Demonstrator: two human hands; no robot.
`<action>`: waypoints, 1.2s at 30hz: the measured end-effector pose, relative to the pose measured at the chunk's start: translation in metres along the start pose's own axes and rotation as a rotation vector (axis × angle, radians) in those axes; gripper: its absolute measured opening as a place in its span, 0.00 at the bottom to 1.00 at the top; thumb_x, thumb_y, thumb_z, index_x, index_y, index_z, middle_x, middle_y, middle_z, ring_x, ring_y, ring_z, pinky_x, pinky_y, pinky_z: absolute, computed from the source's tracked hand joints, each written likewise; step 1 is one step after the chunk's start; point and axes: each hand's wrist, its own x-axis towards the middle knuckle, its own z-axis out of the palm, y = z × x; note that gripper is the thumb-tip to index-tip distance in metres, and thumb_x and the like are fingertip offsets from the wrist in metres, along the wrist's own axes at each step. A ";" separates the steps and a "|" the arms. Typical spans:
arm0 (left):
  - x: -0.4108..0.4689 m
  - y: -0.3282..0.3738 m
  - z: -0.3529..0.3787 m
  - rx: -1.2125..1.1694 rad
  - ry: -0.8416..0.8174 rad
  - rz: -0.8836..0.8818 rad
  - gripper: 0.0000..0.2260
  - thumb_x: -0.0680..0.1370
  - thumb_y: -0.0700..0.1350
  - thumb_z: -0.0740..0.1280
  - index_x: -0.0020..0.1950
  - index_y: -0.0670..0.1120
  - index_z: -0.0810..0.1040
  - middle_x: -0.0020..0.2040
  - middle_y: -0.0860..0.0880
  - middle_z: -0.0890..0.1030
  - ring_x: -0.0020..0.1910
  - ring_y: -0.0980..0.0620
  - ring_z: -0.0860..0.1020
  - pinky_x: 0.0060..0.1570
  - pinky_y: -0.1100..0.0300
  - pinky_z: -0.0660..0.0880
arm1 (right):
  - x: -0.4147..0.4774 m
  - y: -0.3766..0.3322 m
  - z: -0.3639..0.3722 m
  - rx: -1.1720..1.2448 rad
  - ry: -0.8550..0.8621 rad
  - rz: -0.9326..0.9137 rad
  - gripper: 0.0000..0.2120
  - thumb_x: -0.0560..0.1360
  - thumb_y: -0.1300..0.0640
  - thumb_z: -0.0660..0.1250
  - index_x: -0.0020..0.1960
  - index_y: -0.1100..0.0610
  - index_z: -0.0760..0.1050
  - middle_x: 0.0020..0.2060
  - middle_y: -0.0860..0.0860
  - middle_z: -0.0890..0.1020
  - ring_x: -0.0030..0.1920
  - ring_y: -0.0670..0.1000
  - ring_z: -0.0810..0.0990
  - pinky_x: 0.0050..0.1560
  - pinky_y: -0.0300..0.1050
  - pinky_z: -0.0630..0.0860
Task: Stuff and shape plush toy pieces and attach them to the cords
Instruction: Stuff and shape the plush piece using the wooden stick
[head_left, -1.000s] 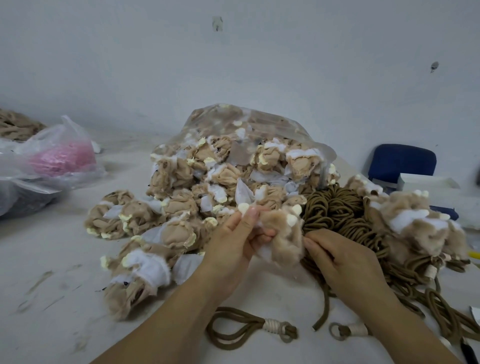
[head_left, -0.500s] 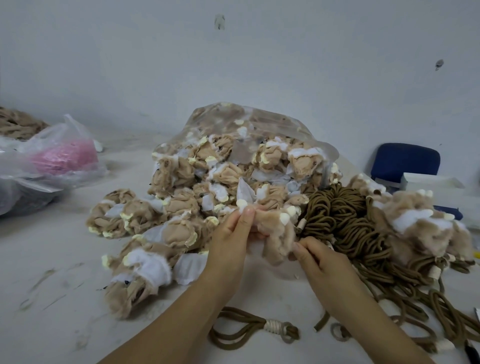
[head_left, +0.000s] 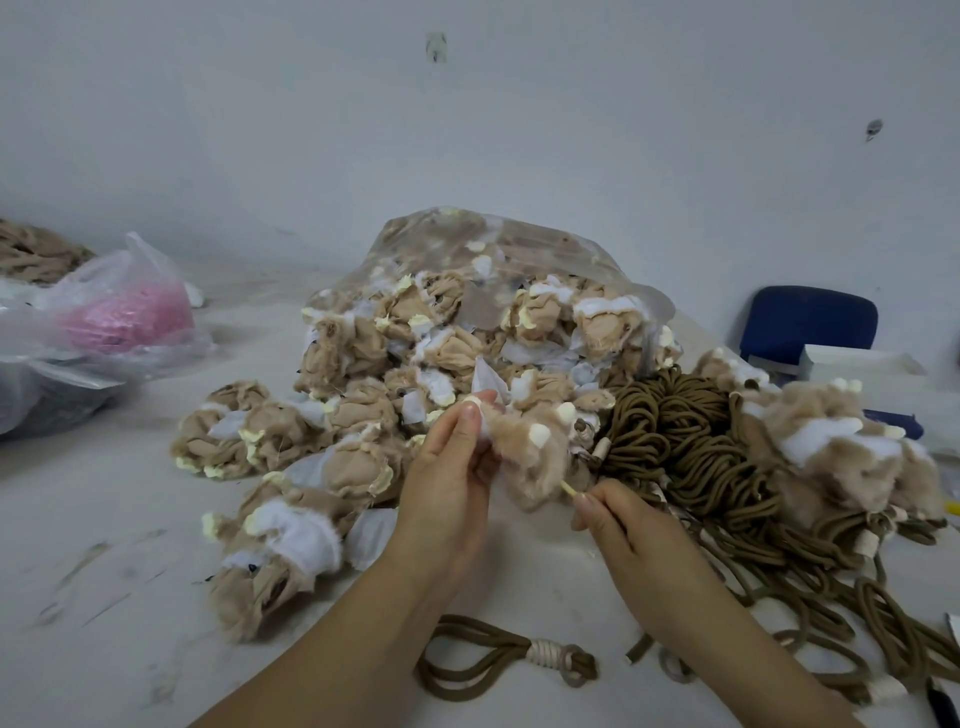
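Note:
My left hand (head_left: 451, 483) pinches the upper end of a tan plush piece (head_left: 524, 449) with cream tips, held above the table. My right hand (head_left: 618, 525) pinches a thin pale stick (head_left: 568, 488) whose tip pokes into the piece's lower end. Behind lies a heap of flat tan and white plush pieces (head_left: 395, 374) spilling from a clear bag (head_left: 519, 249). A pile of brown cords (head_left: 685, 441) sits to the right, and one looped cord with a white binding (head_left: 519, 660) lies in front, between my forearms.
A plastic bag with pink material (head_left: 119, 317) stands at the left. More plush pieces (head_left: 831, 436) lie on the cords at the right. A blue chair back (head_left: 810, 322) and a white box (head_left: 857, 364) sit beyond. The white table (head_left: 104, 571) runs to the wall.
My right hand has drawn back from under the piece and now pinches a thin stick at its lower end. My left hand keeps its hold on top.

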 end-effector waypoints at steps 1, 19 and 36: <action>0.000 0.000 0.000 -0.015 0.007 0.000 0.16 0.74 0.48 0.66 0.58 0.42 0.80 0.49 0.47 0.84 0.49 0.53 0.83 0.50 0.62 0.80 | 0.000 0.000 0.001 0.018 0.000 0.008 0.13 0.80 0.45 0.54 0.40 0.46 0.70 0.29 0.41 0.75 0.29 0.43 0.71 0.29 0.38 0.65; -0.007 -0.005 0.004 0.079 -0.057 -0.044 0.17 0.74 0.51 0.65 0.57 0.41 0.80 0.51 0.45 0.86 0.50 0.51 0.84 0.46 0.62 0.80 | 0.003 0.005 -0.014 -0.199 0.092 -0.148 0.17 0.74 0.35 0.46 0.40 0.43 0.69 0.31 0.46 0.75 0.35 0.44 0.75 0.33 0.40 0.70; -0.011 -0.001 0.010 0.297 -0.119 -0.097 0.12 0.75 0.53 0.66 0.42 0.50 0.87 0.48 0.45 0.86 0.52 0.47 0.82 0.57 0.53 0.77 | 0.004 0.010 -0.012 -0.166 0.148 -0.111 0.19 0.75 0.37 0.50 0.42 0.47 0.74 0.33 0.43 0.79 0.35 0.41 0.77 0.37 0.45 0.75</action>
